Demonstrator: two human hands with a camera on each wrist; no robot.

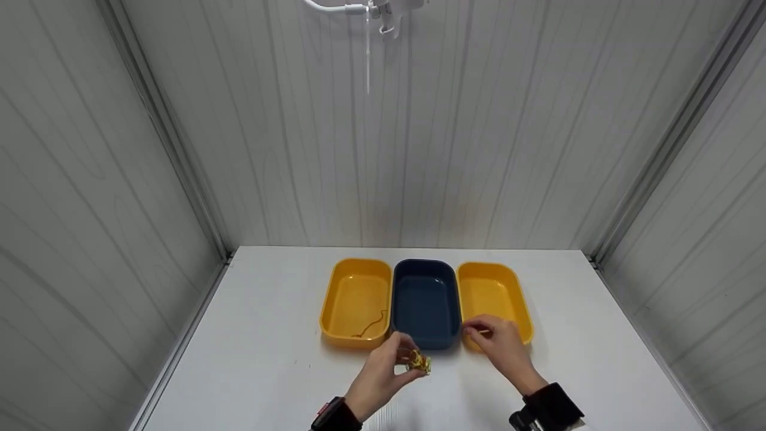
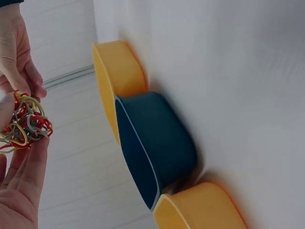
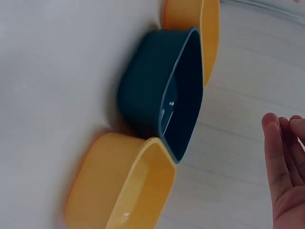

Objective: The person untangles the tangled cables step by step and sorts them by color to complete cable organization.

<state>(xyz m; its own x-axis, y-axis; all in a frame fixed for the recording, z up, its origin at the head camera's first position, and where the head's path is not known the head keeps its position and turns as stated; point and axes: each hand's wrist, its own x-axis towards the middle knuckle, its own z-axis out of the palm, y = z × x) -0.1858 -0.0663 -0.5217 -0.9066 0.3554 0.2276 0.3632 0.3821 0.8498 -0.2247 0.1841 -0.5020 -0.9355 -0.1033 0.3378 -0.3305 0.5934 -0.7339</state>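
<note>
My left hand (image 1: 383, 368) holds a small tangle of thin strands (image 2: 27, 125) between thumb and fingers, in front of the dark blue tray (image 1: 426, 345). The strands are red, yellow and greyish; whether they are wire or cord I cannot tell. Over the near end of the right yellow tray (image 1: 491, 267) hangs my right hand (image 1: 502, 347), its fingers loosely bent. Nothing shows in those fingers (image 3: 274, 157) in the right wrist view, where the frame edge cuts the hand off. One thin, wavy strand (image 1: 374, 323) lies in the left yellow tray (image 1: 326, 311).
The three trays stand side by side on a white table (image 1: 269, 335), the blue one in the middle. Grey panel walls (image 1: 383, 149) enclose the table at the back and both sides. A white fitting (image 1: 386, 12) hangs at the top of the back wall.
</note>
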